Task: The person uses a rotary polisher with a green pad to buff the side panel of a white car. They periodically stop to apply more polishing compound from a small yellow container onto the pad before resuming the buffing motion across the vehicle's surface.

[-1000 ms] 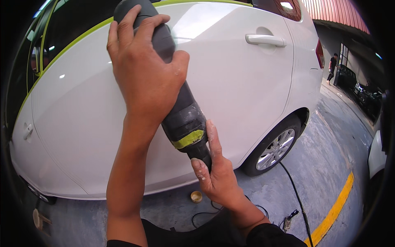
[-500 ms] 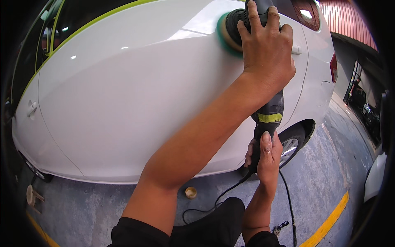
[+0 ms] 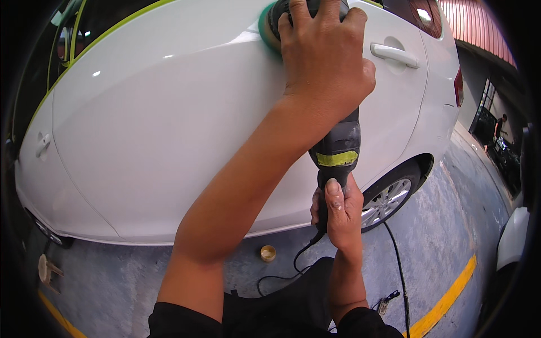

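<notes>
Against the upper part of a white car door (image 3: 163, 135) stands a black polisher (image 3: 341, 137), with yellow-green tape round its body. Its round green pad (image 3: 267, 32) lies at the door surface and shows at the left of the machine's head. My left hand (image 3: 327, 59) is closed over that head from above, fingers wrapped over its top. Lower down, my right hand (image 3: 342, 211) grips the rear handle, thumb along the near side. Right of my left hand is the white door handle (image 3: 396, 54). My left hand hides much of the polisher's head.
A black cord (image 3: 397, 270) runs over the grey floor (image 3: 112, 276). A small round tub (image 3: 267, 253) sits below the door, and a small stool (image 3: 46, 269) is at the left. The rear wheel (image 3: 389, 200) is beside my right hand. Another person (image 3: 499, 128) is far right.
Both hands have moved left with the polisher, its pad also slightly higher on the door. The door handle, mostly hidden before, now shows fully.
</notes>
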The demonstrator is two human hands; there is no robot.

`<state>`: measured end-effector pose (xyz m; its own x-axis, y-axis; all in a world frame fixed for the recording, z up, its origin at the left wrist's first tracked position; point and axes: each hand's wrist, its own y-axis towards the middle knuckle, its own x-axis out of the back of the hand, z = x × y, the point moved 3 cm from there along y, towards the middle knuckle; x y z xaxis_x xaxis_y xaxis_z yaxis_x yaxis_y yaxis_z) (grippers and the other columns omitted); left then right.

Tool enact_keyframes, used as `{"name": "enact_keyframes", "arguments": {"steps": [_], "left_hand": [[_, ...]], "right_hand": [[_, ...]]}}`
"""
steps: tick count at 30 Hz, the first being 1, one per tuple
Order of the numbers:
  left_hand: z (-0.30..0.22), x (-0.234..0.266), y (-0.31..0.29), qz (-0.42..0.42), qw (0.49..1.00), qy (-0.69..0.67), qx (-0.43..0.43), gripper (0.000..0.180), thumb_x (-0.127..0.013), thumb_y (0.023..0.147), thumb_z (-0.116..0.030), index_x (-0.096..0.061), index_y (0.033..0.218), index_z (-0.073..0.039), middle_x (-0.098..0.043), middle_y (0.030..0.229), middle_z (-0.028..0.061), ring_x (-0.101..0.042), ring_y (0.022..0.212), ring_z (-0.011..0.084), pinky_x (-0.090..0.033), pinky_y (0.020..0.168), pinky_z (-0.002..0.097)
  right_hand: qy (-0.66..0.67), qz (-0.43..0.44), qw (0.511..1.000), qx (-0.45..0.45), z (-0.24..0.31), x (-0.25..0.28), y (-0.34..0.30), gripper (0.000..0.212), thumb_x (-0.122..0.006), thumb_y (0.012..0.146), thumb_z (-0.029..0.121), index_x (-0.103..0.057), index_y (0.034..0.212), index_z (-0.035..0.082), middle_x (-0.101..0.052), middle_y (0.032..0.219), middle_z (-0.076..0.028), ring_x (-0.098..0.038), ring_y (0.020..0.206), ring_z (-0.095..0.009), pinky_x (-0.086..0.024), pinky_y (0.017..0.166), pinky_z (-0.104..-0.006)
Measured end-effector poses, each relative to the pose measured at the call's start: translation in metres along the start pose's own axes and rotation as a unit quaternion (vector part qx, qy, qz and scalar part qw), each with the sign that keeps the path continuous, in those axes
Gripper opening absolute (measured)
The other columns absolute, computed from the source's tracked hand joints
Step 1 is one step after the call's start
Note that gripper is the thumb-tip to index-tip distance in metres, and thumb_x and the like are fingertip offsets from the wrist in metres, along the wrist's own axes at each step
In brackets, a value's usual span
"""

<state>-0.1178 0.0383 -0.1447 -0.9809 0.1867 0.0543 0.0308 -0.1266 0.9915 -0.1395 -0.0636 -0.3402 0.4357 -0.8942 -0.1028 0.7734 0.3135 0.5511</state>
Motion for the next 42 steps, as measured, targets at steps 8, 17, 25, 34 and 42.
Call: {"name": "enact_keyframes", "arguments": {"steps": [8, 17, 25, 34, 42], "left_hand": [[0.02, 0.031, -0.008, -0.018, 1.0, 0.014, -0.016, 0.05, -0.077, 0.074, -0.012, -0.07, 0.123, -0.002, -0.05, 0.151, 0.0241, -0.035, 0.147, 0.0503, -0.034, 0.122, 0.0547], [0.029, 0.051, -0.01, 0.01, 0.998, 0.06, 0.01, 0.049, -0.078, 0.073, -0.01, -0.07, 0.121, -0.002, -0.049, 0.151, 0.0218, -0.036, 0.147, 0.047, -0.038, 0.12, 0.0529], [0.04, 0.069, -0.011, 0.018, 0.998, 0.054, 0.021, 0.048, -0.077, 0.071, -0.007, -0.068, 0.118, -0.002, -0.05, 0.149, 0.0225, -0.037, 0.146, 0.0472, -0.038, 0.119, 0.054], [0.062, 0.095, -0.013, 0.001, 0.998, 0.065, 0.015, 0.044, -0.077, 0.074, -0.016, -0.069, 0.117, -0.006, -0.053, 0.147, 0.0207, -0.047, 0.139, 0.0436, -0.043, 0.114, 0.0511], [0.102, 0.115, -0.013, -0.003, 0.998, 0.052, -0.019, 0.05, -0.074, 0.076, -0.02, -0.074, 0.126, -0.017, -0.057, 0.149, 0.0111, -0.056, 0.133, 0.0358, -0.05, 0.111, 0.0476]], "right_hand": [[-0.004, 0.029, 1.0, -0.007, 0.001, -0.029, -0.006, 0.046, -0.055, 0.109, 0.041, -0.052, 0.129, 0.0, -0.054, 0.07, -0.001, -0.05, 0.055, -0.008, -0.042, 0.051, -0.0245], [-0.032, 0.053, 0.998, -0.02, 0.002, -0.045, -0.009, 0.036, -0.057, 0.108, 0.029, -0.051, 0.13, 0.001, -0.058, 0.072, -0.002, -0.051, 0.066, -0.009, -0.046, 0.064, -0.0293], [-0.043, 0.07, 0.996, -0.02, 0.001, -0.058, -0.01, 0.037, -0.059, 0.107, 0.031, -0.05, 0.127, 0.001, -0.06, 0.074, -0.007, -0.055, 0.067, -0.013, -0.049, 0.066, -0.0321], [-0.088, 0.099, 0.991, 0.025, 0.012, -0.089, -0.012, 0.046, -0.061, 0.107, 0.033, -0.046, 0.129, -0.005, -0.066, 0.079, -0.02, -0.065, 0.069, -0.032, -0.052, 0.07, -0.0415], [-0.068, 0.129, 0.989, 0.036, 0.01, -0.115, -0.013, 0.052, -0.062, 0.107, 0.029, -0.042, 0.136, -0.009, -0.068, 0.086, -0.026, -0.069, 0.078, -0.045, -0.053, 0.073, -0.0459]]}}
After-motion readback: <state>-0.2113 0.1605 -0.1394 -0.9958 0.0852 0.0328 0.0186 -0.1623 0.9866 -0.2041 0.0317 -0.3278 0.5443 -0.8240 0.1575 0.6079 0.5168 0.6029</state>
